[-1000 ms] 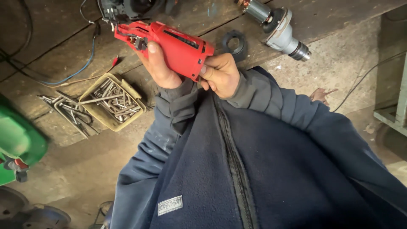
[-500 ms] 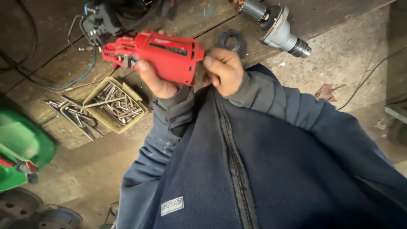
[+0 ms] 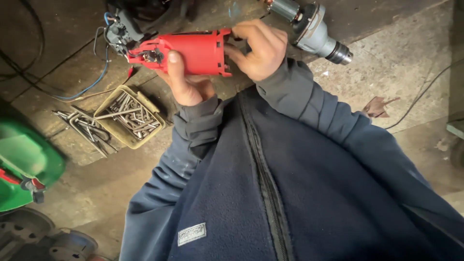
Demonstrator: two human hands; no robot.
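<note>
I hold a red plastic power-tool housing level in front of my chest, above the workbench. My left hand grips it from below, thumb up against its side near the dark switch end. My right hand closes on the housing's open right end, fingers curled over the rim. Both dark blue jacket sleeves reach up from the bottom of the view.
A grey drill gearbox with motor armature and chuck lies on the bench at the upper right. A tan tray of hex keys sits at left, with more keys beside it. Wires trail left. A green machine stands at far left.
The red housing has turned from tilted to level and shifted slightly. My right hand moved from behind it onto its open right end.
</note>
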